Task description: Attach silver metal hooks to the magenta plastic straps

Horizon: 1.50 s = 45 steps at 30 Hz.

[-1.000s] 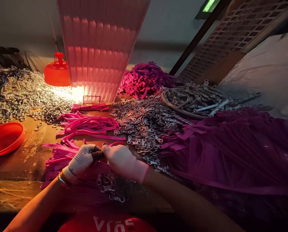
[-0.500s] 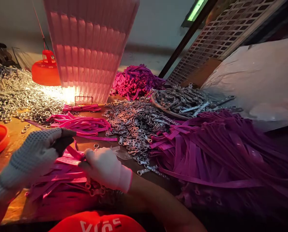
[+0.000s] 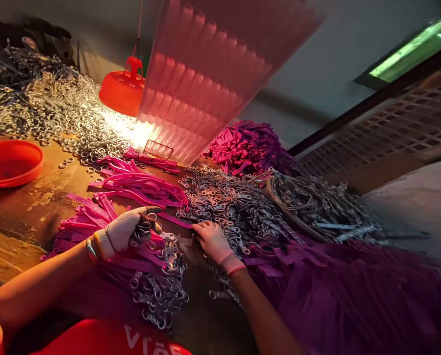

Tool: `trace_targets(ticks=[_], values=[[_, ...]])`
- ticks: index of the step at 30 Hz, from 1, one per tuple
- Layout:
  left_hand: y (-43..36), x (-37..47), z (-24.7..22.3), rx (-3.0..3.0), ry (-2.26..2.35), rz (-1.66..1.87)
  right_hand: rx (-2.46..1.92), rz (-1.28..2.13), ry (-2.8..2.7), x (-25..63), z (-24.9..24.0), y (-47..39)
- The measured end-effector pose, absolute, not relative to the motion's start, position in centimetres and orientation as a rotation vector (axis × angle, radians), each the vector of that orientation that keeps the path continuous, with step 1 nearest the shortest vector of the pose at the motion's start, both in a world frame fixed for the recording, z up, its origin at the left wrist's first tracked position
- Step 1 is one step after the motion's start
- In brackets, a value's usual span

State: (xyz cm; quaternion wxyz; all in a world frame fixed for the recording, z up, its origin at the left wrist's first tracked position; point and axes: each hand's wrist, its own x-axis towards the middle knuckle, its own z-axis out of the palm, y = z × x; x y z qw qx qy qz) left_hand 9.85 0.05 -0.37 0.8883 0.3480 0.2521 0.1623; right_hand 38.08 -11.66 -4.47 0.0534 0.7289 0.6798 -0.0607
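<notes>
My left hand (image 3: 126, 231), in a pale glove with dark fingertips, is closed around a small clutch of metal ring-ended links (image 3: 142, 230). It hovers over a pile of pink straps (image 3: 80, 224) whose near ends carry a cluster of metal ring links (image 3: 161, 291). To the right, my right hand (image 3: 215, 242), also gloved, has its fingertips closed on the right end of a single pink strap (image 3: 174, 219) lying on the table. A looped bundle of pink straps (image 3: 142, 185) lies just beyond both hands.
Loose metal links (image 3: 231, 202) lie beyond my right hand, beside a basin of metal pieces (image 3: 316, 202). Purple straps (image 3: 334, 291) spread at right. A red bowl (image 3: 13, 162), a hanging red lamp (image 3: 120, 91) and a corrugated sheet (image 3: 198, 84) stand at left and back.
My hands have parted from the strap they held between them. The right hand has moved to a strap on the table; the left now shows metal links. The view has turned and tilted.
</notes>
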Motion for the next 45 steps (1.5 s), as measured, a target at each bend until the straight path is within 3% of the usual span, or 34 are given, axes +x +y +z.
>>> trace_targets(ticks=[7, 10, 13, 22, 26, 32, 34, 36, 39, 41, 45], values=[[-0.9, 10.0, -0.1, 0.823, 0.610, 0.329, 2.473, -0.258, 2.148, 36.0, -2.7, -11.7], [-1.2, 10.2, 0.3, 0.802, 0.614, 0.342, 2.893, -0.862, 2.299, 31.9, -0.1, -10.9], [-1.1, 10.4, 0.3, 0.764, 0.530, 0.357, 2.929, -1.405, 2.319, 27.4, 1.7, -9.1], [0.8, 8.7, -0.1, 0.475, 0.511, 0.294, 3.101, -2.270, 1.782, 25.2, 2.1, -5.6], [0.6, 8.2, 0.9, 0.841, 0.598, 0.474, 2.944, -2.601, 1.632, 25.3, 2.1, -5.8], [1.1, 8.1, 0.9, 1.891, 0.649, 0.796, 2.645, -2.878, 1.449, 24.8, 1.4, -5.9], [1.7, 8.5, 0.9, 2.090, 0.601, 0.810, 2.614, -2.832, 1.488, 24.7, 1.5, -6.1], [2.5, 9.1, 1.3, 2.168, 0.578, 0.782, 2.751, -2.549, 1.703, 24.9, 2.1, -6.1], [3.5, 10.4, 2.8, 2.064, 0.586, 0.686, 2.982, -1.521, 2.313, 25.6, 3.7, -6.1], [4.0, 11.2, 4.0, 1.841, 0.570, 0.578, 2.873, -0.866, 2.538, 26.1, 5.0, -5.9], [4.3, 12.7, 5.8, 1.248, 0.558, 0.380, 2.687, -0.208, 2.385, 26.7, 7.0, -5.6]])
